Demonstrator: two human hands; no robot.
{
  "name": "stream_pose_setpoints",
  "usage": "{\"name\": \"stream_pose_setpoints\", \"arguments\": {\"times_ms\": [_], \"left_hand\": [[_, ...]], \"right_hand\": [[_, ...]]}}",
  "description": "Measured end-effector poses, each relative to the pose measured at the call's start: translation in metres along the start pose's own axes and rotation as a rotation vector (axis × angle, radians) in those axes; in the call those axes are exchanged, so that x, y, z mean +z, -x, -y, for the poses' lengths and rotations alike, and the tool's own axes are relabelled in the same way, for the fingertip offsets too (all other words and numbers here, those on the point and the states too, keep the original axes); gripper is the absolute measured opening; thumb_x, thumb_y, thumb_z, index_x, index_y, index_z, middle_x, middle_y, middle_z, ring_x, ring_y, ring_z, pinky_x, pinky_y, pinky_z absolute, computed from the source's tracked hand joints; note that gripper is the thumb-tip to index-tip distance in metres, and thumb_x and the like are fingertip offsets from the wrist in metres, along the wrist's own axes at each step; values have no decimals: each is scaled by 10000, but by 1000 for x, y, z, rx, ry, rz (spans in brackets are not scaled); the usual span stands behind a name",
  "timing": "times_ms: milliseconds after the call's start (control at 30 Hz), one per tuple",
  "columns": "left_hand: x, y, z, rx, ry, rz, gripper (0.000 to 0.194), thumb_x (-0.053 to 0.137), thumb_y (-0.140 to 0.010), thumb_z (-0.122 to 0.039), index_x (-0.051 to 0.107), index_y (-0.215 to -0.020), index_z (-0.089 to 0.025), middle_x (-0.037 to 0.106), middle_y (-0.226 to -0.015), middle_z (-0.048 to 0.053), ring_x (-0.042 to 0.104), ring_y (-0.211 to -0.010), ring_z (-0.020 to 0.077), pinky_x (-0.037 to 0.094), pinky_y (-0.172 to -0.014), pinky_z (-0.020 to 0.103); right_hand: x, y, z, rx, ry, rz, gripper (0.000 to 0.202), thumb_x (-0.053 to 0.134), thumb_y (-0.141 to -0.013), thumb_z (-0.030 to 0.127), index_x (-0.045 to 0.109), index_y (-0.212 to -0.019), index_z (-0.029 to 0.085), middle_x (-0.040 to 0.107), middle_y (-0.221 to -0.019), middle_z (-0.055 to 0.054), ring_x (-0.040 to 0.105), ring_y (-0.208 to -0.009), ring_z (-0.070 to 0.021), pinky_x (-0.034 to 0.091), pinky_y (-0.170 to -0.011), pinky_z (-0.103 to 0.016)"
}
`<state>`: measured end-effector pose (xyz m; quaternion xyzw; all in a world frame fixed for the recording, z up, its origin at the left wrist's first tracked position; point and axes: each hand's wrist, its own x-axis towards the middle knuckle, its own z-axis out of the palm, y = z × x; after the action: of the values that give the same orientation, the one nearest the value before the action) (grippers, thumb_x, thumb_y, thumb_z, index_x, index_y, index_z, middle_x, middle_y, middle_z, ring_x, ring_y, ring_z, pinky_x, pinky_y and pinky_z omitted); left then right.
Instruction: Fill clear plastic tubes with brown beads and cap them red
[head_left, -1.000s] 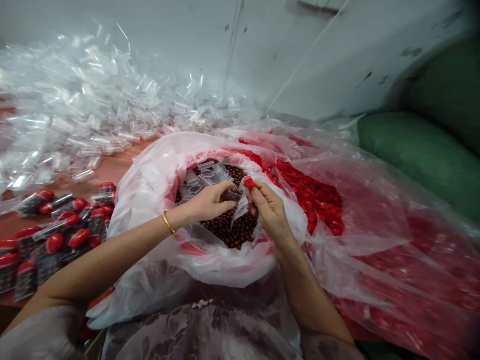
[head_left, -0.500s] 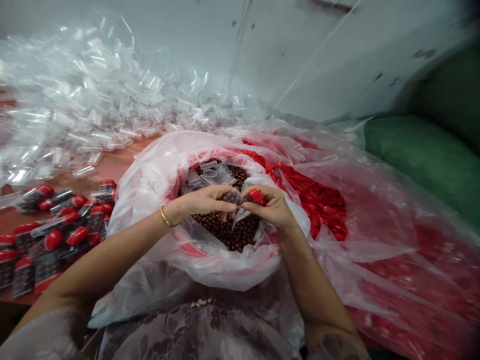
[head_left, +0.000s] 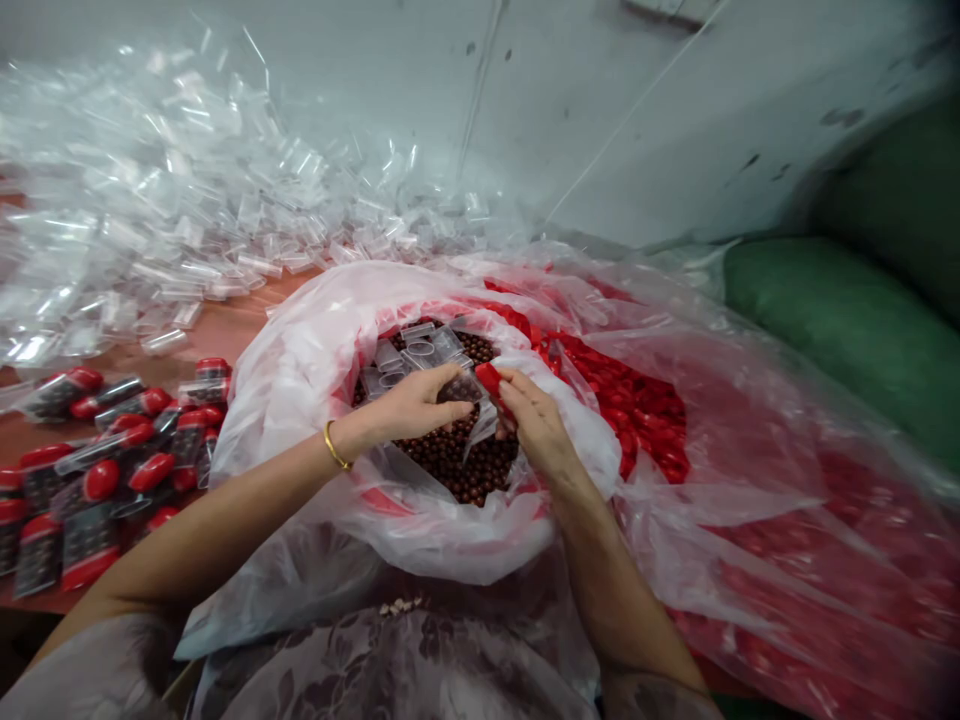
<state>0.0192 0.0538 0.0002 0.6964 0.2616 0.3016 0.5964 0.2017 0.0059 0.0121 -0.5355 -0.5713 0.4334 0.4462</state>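
Observation:
My left hand is closed round a clear plastic container with dark brown balls in it. At its mouth, my right hand grips a red cap between thumb and fingers; whether the cap is seated I cannot tell. Both hands are above an open plastic-lined sack. Brown balls fill the sack, and several clear containers lie on top of them at the far side. Part of the filled container hides behind my left fingers.
Capped, filled containers lie in a group at the left on the reddish table. Behind them rises a large heap of clear containers. Red caps sit in a plastic bag on the right, with a green sack beyond.
My right hand has turned and brought the red cap left, up against the end of the container. My left hand has barely moved.

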Motion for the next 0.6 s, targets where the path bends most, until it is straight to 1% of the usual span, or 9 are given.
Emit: {"name": "stream_pose_setpoints", "arguments": {"times_ms": [67, 133, 200, 233, 300, 367, 400, 467, 600], "left_hand": [[1, 1, -2, -17, -33, -6, 200, 593, -820, -281, 518, -948, -146, 542, -749, -29, 528, -608, 95, 440, -582, 232], [2, 2, -5, -48, -12, 12, 162, 569, -828, -261, 506, -924, -148, 533, -708, -39, 533, -580, 95, 434, -568, 230], [4, 3, -9, -71, 20, 29, 142, 558, -833, -251, 499, -913, -149, 529, -681, -44, 527, -558, 91, 422, -549, 223], [5, 3, -11, -80, 31, 31, 142, 558, -834, -249, 499, -915, -149, 528, -673, -46, 520, -551, 89, 417, -542, 220], [8, 3, -13, -94, 44, 21, 156, 564, -832, -250, 502, -932, -147, 529, -676, -45, 509, -548, 85, 415, -535, 217], [12, 2, -13, -105, 63, 11, 182, 567, -830, -256, 500, -959, -148, 527, -691, -45, 503, -547, 82, 417, -530, 216], [15, 1, -13, -109, 76, 5, 191, 567, -830, -260, 497, -968, -149, 523, -696, -45, 501, -545, 82, 416, -528, 216], [18, 0, -11, -113, 96, -1, 200, 562, -835, -273, 491, -976, -149, 514, -696, -45, 492, -540, 83, 409, -523, 219], [18, 0, -9, -104, 69, -20, 207, 558, -843, -309, 494, -952, -146, 494, -674, -46, 461, -541, 86, 383, -515, 221]], "right_hand": [[2, 2, 2, -47, 44, -9, 282, 584, -834, 472, 569, -953, 217, 480, -643, 56, 434, -463, -75, 397, -428, -210], [1, 2, 2, -57, 44, 5, 264, 597, -834, 460, 530, -937, 226, 513, -655, 62, 464, -456, -74, 400, -432, -208], [-3, 3, 1, -75, 82, 11, 260, 574, -859, 444, 525, -997, 229, 546, -642, 64, 492, -452, -85, 425, -452, -217], [-5, 3, 1, -111, 128, -1, 270, 560, -873, 428, 539, -1049, 225, 586, -669, 49, 535, -491, -98, 460, -494, -230], [-9, 4, 1, -233, 261, -29, 310, 538, -895, 390, 580, -1145, 212, 687, -853, -21, 651, -721, -149, 538, -689, -288], [-12, 6, 2, -357, 389, -33, 341, 498, -921, 355, 609, -1212, 216, 689, -1112, -71, 647, -1021, -195, 512, -913, -343], [-12, 7, 3, -401, 436, -25, 354, 467, -938, 339, 611, -1240, 223, 669, -1188, -75, 621, -1102, -204, 488, -969, -354], [-12, 10, 1, -456, 499, -12, 394, 409, -965, 302, 576, -1316, 237, 656, -1225, -77, 612, -1131, -205, 486, -986, -360], [-8, 12, -12, -586, 612, -17, 522, 410, -958, 217, 395, -1478, 268, 644, -1248, -86, 623, -1122, -210, 510, -973, -376]]}}
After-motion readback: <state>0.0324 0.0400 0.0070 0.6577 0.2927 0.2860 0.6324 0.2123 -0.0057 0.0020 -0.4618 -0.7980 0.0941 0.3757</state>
